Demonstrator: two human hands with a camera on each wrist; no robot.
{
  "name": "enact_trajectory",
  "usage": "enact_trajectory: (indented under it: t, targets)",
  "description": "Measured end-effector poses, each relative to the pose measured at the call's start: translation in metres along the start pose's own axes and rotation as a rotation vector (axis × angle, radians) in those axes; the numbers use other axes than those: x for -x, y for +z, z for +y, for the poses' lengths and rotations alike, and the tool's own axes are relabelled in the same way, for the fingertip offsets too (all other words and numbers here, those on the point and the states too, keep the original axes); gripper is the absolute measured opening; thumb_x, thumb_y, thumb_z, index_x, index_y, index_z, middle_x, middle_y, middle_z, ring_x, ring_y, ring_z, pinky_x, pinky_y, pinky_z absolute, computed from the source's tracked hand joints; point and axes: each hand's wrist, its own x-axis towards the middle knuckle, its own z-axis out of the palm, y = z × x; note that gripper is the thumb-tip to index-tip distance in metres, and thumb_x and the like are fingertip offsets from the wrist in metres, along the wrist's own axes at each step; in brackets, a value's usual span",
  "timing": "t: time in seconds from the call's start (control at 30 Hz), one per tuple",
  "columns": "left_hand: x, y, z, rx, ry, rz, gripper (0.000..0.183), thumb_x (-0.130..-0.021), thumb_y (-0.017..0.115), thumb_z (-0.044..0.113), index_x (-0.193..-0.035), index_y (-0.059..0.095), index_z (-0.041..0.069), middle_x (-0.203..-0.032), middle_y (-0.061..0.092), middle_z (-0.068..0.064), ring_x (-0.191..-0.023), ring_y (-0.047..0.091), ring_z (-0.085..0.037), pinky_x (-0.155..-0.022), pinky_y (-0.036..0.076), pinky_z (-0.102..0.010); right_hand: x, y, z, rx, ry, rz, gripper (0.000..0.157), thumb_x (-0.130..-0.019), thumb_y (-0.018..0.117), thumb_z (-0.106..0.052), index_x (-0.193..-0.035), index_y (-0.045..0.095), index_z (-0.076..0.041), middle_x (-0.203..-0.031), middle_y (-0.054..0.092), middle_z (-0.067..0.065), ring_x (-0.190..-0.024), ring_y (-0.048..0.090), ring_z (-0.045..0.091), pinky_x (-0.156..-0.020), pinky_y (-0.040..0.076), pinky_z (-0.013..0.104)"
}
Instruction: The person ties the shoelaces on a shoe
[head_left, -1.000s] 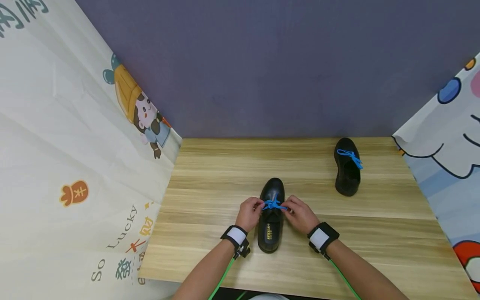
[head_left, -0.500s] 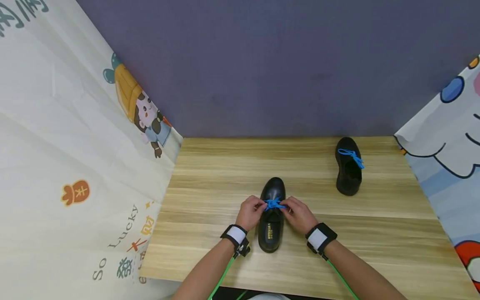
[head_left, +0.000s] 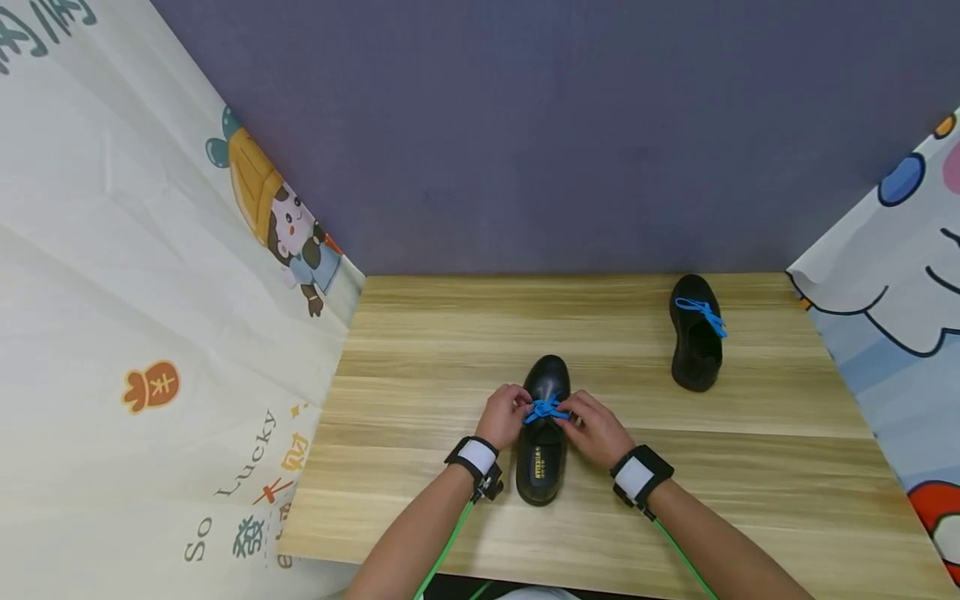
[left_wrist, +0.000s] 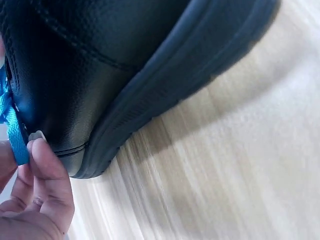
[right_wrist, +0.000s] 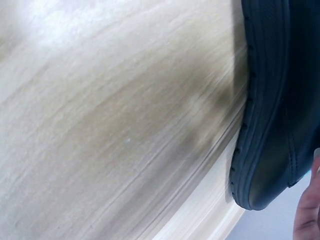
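A black leather shoe (head_left: pixel 542 467) stands on the wooden table, toe pointing away from me. Across its front lies a blue shoelace (head_left: pixel 547 407) tied in a bow. My left hand (head_left: pixel 504 417), at the shoe's left side, pinches part of the lace; the left wrist view shows the blue lace (left_wrist: pixel 18 142) between thumb and finger. From the right side, my right hand (head_left: pixel 600 429) pinches the other part of the bow. In the right wrist view only a bit of that hand (right_wrist: pixel 308 210) shows, beside the shoe's sole (right_wrist: pixel 257 110).
Another black shoe (head_left: pixel 696 354) with a tied blue lace (head_left: pixel 702 313) stands at the back right of the wooden table (head_left: pixel 420 350). Behind the table rises a grey-blue panel (head_left: pixel 570 142). Printed white cloths hang at left (head_left: pixel 187 292) and right (head_left: pixel 900 275). Green cables run along both forearms.
My left hand has shifted slightly up and its wrist has turned. The right hand has drawn a little inward over the bow. Both shoes stay in place.
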Motion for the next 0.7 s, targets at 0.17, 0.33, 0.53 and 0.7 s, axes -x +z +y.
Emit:
enact_trajectory:
  t: [0.17, 0.33, 0.53, 0.7]
  targets:
    - [-0.0007, 0.0022, -0.0012, -0.078, 0.031, -0.015, 0.005, -0.096, 0.064, 0.003, -0.092, 0.062, 0.001, -0.088, 0.056, -0.006, -0.082, 0.057, -0.020, -0.075, 0.049, -0.029, -0.0002, 0.0009, -0.0015, 0.010, -0.020, 0.012, 0.019, -0.082, 0.079, 0.002, -0.095, 0.067, -0.005, -0.093, 0.060, 0.003, -0.074, 0.060, 0.013, -0.063, 0.053, 0.028]
    - [0.0003, 0.0058, -0.0035, -0.079, 0.036, 0.024, 0.005, -0.099, 0.057, -0.001, -0.094, 0.055, -0.001, -0.090, 0.053, -0.009, -0.085, 0.055, -0.024, -0.078, 0.048, -0.034, -0.0007, 0.0015, -0.0028, 0.020, -0.008, 0.022, 0.019, -0.081, 0.079, 0.005, -0.092, 0.066, -0.005, -0.093, 0.060, 0.005, -0.076, 0.061, 0.014, -0.064, 0.053, 0.028]
    - [0.0037, 0.0088, -0.0037, 0.093, -0.059, 0.075, 0.008, -0.098, 0.060, 0.001, -0.102, 0.054, -0.001, -0.092, 0.058, -0.012, -0.078, 0.058, -0.020, -0.068, 0.051, -0.030, -0.0014, 0.0006, -0.0038, 0.026, 0.056, 0.016, 0.019, -0.081, 0.079, 0.005, -0.090, 0.065, -0.005, -0.094, 0.058, 0.006, -0.080, 0.064, 0.019, -0.068, 0.054, 0.032]
    - [0.0085, 0.0097, -0.0050, 0.457, -0.259, 0.091, 0.035, -0.091, 0.072, 0.004, -0.115, 0.048, -0.007, -0.097, 0.061, -0.015, -0.070, 0.063, -0.014, -0.060, 0.057, -0.028, -0.0024, -0.0004, -0.0051, 0.009, 0.097, 0.009, 0.017, -0.083, 0.079, 0.001, -0.089, 0.064, -0.006, -0.096, 0.057, 0.005, -0.083, 0.062, 0.019, -0.070, 0.054, 0.033]
